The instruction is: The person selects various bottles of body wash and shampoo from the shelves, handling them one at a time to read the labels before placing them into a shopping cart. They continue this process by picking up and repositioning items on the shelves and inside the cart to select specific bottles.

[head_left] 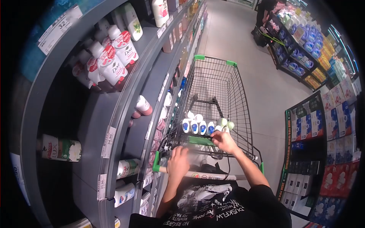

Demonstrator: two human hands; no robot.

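Observation:
A wire shopping cart with green corner pieces stands in front of me. At its near end, several white bottles with blue fronts are lined up, with pale green-capped bottles to their right. My right hand is at the right end of that row, its fingers curled against a bottle whose lower part is hidden. My left hand is above the left part of the cart's handle. Its fingertips are smeared by motion, so their grip cannot be made out.
Close along the left runs a grey shelf with Dove bottles, a LUX bottle and price tags. Boxed goods are stacked at the right. Farther back stand a detergent display and a person in dark clothes.

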